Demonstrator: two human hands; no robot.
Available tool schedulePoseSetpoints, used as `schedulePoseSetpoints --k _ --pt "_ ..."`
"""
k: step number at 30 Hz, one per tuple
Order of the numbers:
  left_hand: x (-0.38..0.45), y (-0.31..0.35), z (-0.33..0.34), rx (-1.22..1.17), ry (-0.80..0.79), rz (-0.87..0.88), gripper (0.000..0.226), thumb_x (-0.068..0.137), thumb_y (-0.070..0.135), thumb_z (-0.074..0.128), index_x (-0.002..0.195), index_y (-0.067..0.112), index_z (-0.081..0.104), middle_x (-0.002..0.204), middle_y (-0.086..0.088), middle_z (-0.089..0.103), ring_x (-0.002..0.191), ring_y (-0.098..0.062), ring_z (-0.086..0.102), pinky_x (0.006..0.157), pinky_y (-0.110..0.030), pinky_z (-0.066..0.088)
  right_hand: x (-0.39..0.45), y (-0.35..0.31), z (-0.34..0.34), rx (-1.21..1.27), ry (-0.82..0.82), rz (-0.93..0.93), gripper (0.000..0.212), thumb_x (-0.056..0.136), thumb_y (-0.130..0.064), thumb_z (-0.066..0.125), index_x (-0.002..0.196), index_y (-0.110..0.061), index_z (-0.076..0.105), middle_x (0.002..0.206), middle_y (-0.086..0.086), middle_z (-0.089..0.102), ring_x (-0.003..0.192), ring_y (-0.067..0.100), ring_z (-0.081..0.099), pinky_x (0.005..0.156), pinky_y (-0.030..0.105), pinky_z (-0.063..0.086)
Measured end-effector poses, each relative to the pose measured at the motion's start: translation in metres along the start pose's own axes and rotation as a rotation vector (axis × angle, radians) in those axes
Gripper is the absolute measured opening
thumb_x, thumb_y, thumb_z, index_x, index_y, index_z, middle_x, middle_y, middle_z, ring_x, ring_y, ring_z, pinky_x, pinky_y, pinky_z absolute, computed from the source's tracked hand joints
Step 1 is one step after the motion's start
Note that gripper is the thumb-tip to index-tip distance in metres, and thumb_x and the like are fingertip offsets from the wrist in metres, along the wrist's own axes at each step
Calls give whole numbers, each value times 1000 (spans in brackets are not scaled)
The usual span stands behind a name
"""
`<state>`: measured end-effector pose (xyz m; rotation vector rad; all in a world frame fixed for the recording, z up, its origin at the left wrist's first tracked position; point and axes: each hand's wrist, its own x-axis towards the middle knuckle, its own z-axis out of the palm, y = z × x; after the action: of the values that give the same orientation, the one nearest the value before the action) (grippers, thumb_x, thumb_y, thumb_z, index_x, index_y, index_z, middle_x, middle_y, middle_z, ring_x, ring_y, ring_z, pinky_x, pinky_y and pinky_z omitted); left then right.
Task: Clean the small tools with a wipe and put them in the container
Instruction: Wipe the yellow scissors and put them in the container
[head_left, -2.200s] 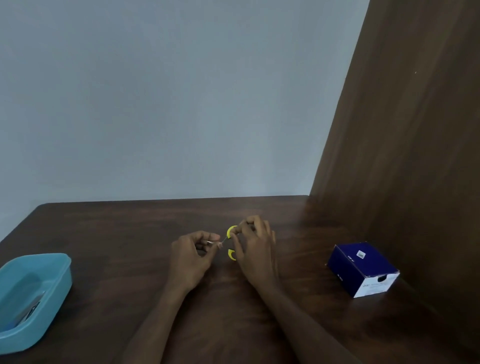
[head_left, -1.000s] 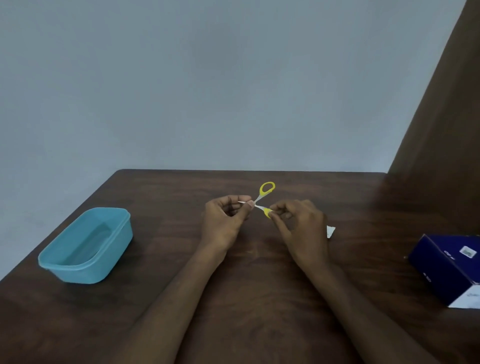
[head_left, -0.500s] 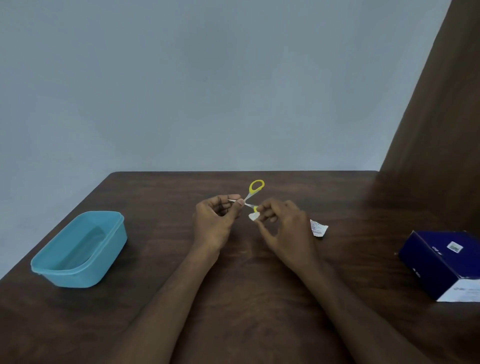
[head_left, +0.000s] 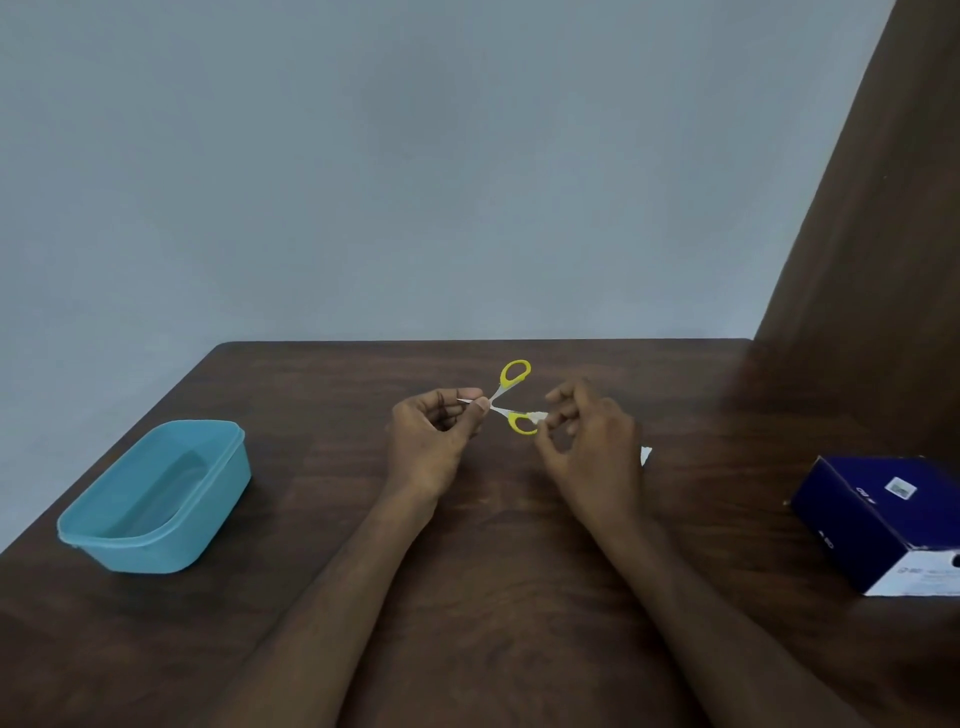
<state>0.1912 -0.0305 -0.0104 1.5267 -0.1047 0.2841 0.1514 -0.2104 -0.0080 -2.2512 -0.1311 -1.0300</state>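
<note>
I've got the scissors (head_left: 506, 402) pinched at the blade end in my left hand (head_left: 434, 441), handles splayed open, held above the desk (head_left: 311, 519) mid-centre. My right hand (head_left: 589, 441) pinches a small white wipe (head_left: 537, 415) against the lower yellow loop. Judging the step: wiping the handle, blades likely next. To do it well I'd keep the left pinch firm near the pivot, drag the wipe along each loop, watch the points by my left fingertips. The container (head_left: 156, 499), teal, sits well apart at left, and what it holds I cannot tell. A blue box (head_left: 883, 519) is far right, and a white scrap (head_left: 645, 454) peeks out just behind my right hand. Nothing blocks the path to the container.
</note>
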Motion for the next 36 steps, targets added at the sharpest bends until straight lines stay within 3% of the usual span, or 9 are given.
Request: schedulePoseSetpoints --k 5,10,15,18,22,26,31,33,36 --pt "0 1 1 0 -6 -1 9 90 12 87 96 17 83 71 4 78 69 -6 74 81 -32 65 -3 -8 2 51 -43 -106 28 84 -14 82 104 -23 64 81 -18 71 82 13 61 77 35 53" --pt "0 0 2 -4 -19 5 8 91 10 86 97 14 82 71 5 78 67 -6 74 74 -22 63 -1 -2 1 -13 36 -2 29 81 -15 81 101 -24 62 78 -16 70 80 17 60 74 42 55" --pt "1 -1 1 -25 -2 3 8 91 10 85 94 17 82 74 2 80 70 -6 75 77 -25 65 -5 -14 6 21 -84 -143 26 81 -15 79 97 -26 61 79 -19 71 81 17 60 75 46 56" --pt "2 -1 0 -62 7 -17 7 92 11 85 96 15 82 78 1 81 72 -6 75 75 -22 63 -3 -5 2 -40 -41 -39 25 77 -11 78 90 -23 61 74 -15 70 74 18 61 70 43 56" --pt "1 -1 1 -67 -13 -34 7 92 9 84 96 13 81 75 2 80 70 -4 74 71 -18 61 4 2 -6 39 74 84 16 86 -15 82 93 -21 69 78 -14 69 69 10 63 71 36 55" --pt "2 -2 2 -28 -19 -25 8 93 9 83 95 16 80 66 10 76 65 -3 72 68 -16 59 0 -4 -2 203 -59 27 23 95 -5 66 111 -20 74 91 -10 71 74 4 67 70 29 58" --pt "1 -1 1 -16 -24 -20 11 96 7 79 96 18 79 63 15 72 64 -3 70 69 -17 60 -1 -1 1 243 -98 62 28 96 -4 64 109 -24 78 89 -4 69 75 11 74 70 36 62" --pt "1 -1 1 13 -19 -13 11 96 8 79 96 19 79 64 15 72 64 -5 69 70 -22 61 0 -2 -1 223 -71 55 28 98 -4 64 106 -26 79 90 -7 65 72 8 71 68 30 58" --pt "2 -3 1 100 -30 15 7 94 17 83 97 23 82 70 13 74 72 -11 71 82 -44 65 3 0 -4 191 -23 69 34 99 -2 58 104 -27 80 99 -8 61 73 7 69 67 28 54"
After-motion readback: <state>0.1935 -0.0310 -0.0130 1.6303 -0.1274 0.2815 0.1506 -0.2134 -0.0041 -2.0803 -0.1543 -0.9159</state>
